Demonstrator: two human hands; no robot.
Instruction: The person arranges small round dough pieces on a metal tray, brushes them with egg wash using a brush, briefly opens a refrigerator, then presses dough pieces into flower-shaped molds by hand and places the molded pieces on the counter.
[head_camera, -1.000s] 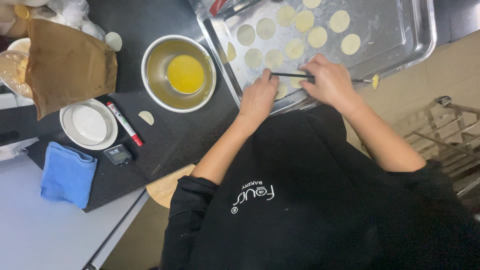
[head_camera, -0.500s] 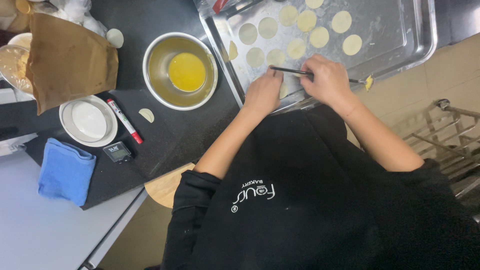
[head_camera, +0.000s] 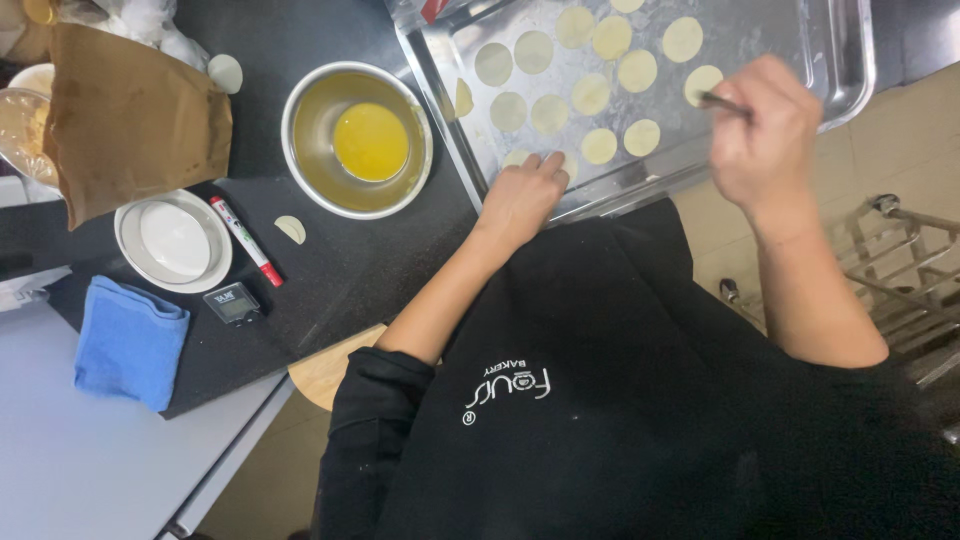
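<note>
- I am looking down at the far left, where a folded blue cloth (head_camera: 130, 340) is lying on the pale counter and a brown paper bag (head_camera: 130, 115) is standing behind it on the black worktop.
- Just right of those, a round white dish (head_camera: 172, 240), a red-and-white marker pen (head_camera: 245, 240) and a small black digital timer (head_camera: 232, 303) are sitting close together, untouched.
- A round steel bowl (head_camera: 300, 170) holding yellow liquid is resting just beside the left edge of the rectangular steel baking tray (head_camera: 850, 60).
- The pale round dough discs (head_camera: 550, 113) are lying in loose rows on that tray, apart from one another.
- The left hand (head_camera: 520, 195) is lying open and flat at the tray's near edge, fingertips touching the nearest disc and gripping nothing.
- The right hand (head_camera: 765, 130) is closing in a fist around a thin dark tool handle (head_camera: 725, 103), whose end is pointing at a disc in the right part of the tray; I cannot tell what kind of tip it is carrying.
- I am judging the step in hand as working over the discs one at a time with the tool, the left hand steadying the tray.
- To my eye, working on a disc is calling for a light touch, with the tray kept from sliding.
- A metal wire rack (head_camera: 900, 270) is standing at the far right, below the counter.
</note>
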